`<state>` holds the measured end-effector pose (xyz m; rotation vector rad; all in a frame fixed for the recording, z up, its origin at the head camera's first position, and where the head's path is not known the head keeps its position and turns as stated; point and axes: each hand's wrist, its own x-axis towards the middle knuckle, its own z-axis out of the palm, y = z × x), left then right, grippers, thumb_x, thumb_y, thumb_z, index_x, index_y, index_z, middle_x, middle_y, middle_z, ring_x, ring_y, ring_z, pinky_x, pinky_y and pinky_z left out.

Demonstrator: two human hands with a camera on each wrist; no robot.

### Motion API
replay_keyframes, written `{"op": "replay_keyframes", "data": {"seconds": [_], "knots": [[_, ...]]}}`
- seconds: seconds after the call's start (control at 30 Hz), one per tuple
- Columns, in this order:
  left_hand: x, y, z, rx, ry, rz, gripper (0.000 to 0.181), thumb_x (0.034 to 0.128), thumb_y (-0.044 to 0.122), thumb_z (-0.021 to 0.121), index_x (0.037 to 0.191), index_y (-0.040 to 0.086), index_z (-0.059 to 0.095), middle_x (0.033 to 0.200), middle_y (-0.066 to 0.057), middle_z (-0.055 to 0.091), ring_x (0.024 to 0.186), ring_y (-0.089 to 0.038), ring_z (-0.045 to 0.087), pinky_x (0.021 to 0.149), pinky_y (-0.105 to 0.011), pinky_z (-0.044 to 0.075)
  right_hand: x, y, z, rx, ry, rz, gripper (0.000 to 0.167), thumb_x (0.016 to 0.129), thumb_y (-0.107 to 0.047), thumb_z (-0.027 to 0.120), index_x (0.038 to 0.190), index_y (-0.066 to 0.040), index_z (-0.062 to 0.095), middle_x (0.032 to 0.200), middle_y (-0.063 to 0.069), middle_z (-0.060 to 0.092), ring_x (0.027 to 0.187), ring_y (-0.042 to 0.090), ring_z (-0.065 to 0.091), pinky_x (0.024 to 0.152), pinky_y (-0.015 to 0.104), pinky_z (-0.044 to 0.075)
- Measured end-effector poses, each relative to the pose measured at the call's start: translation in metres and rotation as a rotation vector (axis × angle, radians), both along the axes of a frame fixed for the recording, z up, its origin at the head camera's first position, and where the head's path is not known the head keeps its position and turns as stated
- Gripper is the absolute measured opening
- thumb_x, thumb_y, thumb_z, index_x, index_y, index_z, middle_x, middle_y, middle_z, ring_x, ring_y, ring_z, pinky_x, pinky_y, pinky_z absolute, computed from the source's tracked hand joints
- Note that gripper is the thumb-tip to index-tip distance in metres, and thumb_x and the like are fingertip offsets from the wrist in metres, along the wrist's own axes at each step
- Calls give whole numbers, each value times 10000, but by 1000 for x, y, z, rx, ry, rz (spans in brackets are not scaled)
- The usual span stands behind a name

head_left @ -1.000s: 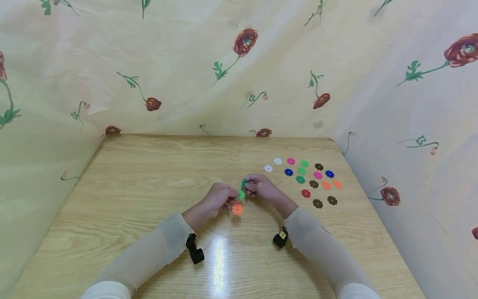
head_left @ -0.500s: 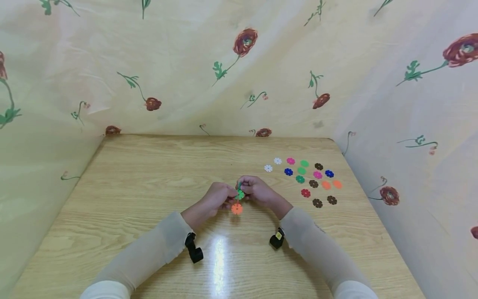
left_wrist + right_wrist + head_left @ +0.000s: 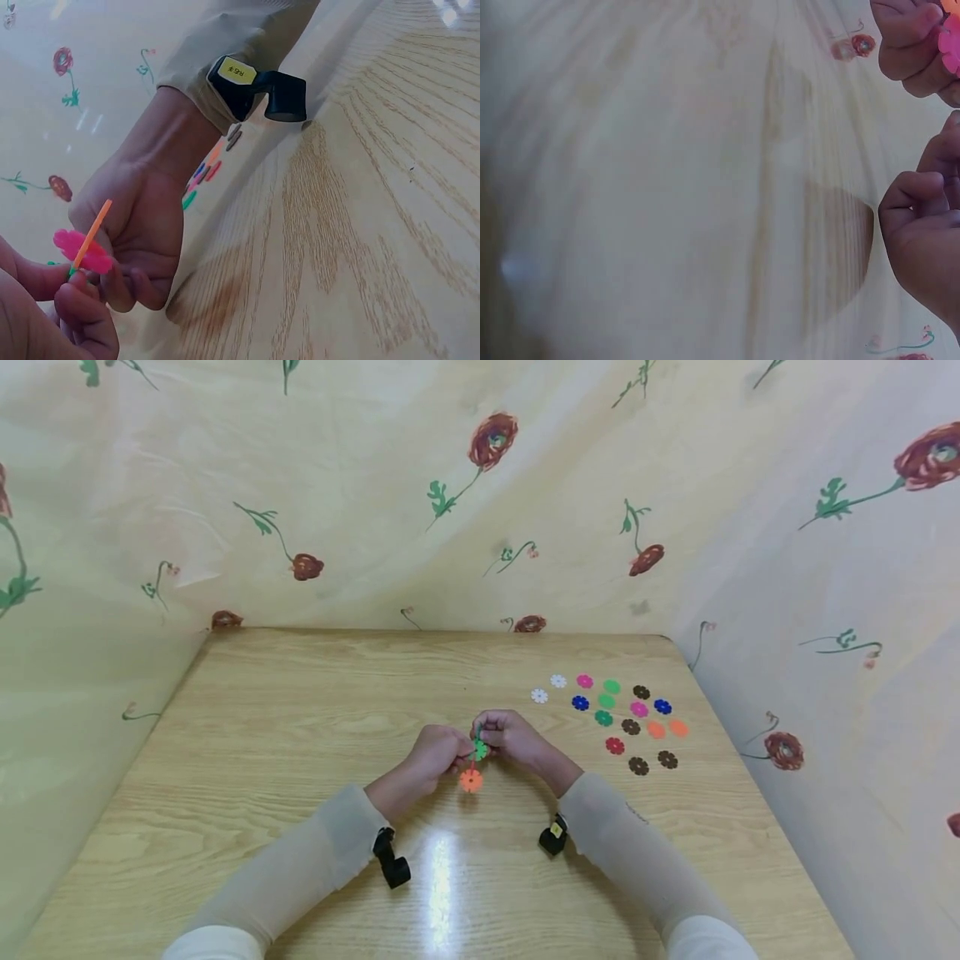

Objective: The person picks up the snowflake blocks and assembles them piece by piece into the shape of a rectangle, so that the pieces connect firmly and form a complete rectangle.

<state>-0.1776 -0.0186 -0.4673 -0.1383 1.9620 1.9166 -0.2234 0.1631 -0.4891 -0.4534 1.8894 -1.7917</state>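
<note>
My left hand (image 3: pixel 433 757) pinches a small chain of joined flower-shaped plastic discs. An orange disc (image 3: pixel 471 782) hangs lowest, and a light green disc (image 3: pixel 480 750) is at the fingertips. A pink disc (image 3: pixel 71 244) crosses the orange one in the left wrist view. Close beside it, my right hand (image 3: pixel 513 739) pinches a dark green disc (image 3: pixel 478 732), seen edge-on at the top of the light green one. Fingers partly hide where these two meet, so I cannot tell whether they interlock. In the right wrist view the right hand's fingers (image 3: pixel 922 191) are curled.
Several loose discs lie flat on the wooden table (image 3: pixel 300 693) at the right, among them a white disc (image 3: pixel 539 696), a red disc (image 3: pixel 615 746), a blue disc (image 3: pixel 581 702) and a brown disc (image 3: pixel 638 766). A flowered cloth (image 3: pixel 375 510) stands behind and at both sides.
My right hand has moved left, bringing the dark green disc from apart up against the light green one. The left hand has stayed nearly in place, its chain shifting slightly left.
</note>
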Motion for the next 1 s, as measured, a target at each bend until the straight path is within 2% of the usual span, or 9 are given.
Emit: {"op": "replay_keyframes", "data": {"seconds": [0.17,0.3,0.6,0.7,0.8,0.87,1.0], "knots": [[-1,2,1,-34,-6,36,110,812,-42,557,742,11,623,656,-37,552,597,-149,508,530,-242,433,0,-2,-2,56,54,-50,165,943,145,482,914,62,621,779,20,638,649,108,562,593,220,486],[-3,2,-1,-58,-8,53,110,794,-43,561,709,13,603,670,-44,550,617,-170,503,541,-262,431,-1,-4,-3,105,86,-48,137,937,147,498,931,100,627,768,15,646,632,107,556,582,221,486],[-7,-1,-3,-19,-9,31,132,767,-49,537,673,42,556,627,-28,514,579,-143,454,524,-251,398,-3,-3,-2,155,79,-49,112,979,100,528,997,112,638,747,14,625,634,126,532,549,229,417],[-7,-2,-3,-20,-14,33,125,810,-33,563,704,29,591,636,-25,525,575,-135,457,520,-243,403,-3,-3,-1,177,73,-54,141,994,59,538,1063,106,652,760,24,632,649,129,540,557,239,420],[-7,-3,-4,-40,-19,39,122,835,-17,577,727,24,616,651,-25,543,573,-133,465,511,-232,409,-3,0,3,266,118,-81,184,994,-3,579,1130,61,686,842,51,677,678,146,563,580,253,459],[-7,-4,-4,-49,-18,40,131,834,-15,572,720,28,620,655,-29,550,567,-136,460,504,-231,399,-6,5,6,349,181,-119,202,983,-32,616,1153,25,707,941,75,708,712,178,590,604,272,495],[-6,-5,-5,-48,-4,30,147,826,-18,556,700,34,612,642,-34,536,549,-139,430,503,-239,375,-18,35,18,569,348,-237,197,958,-39,657,1137,-4,731,1095,114,720,898,250,657,745,344,570]]}}
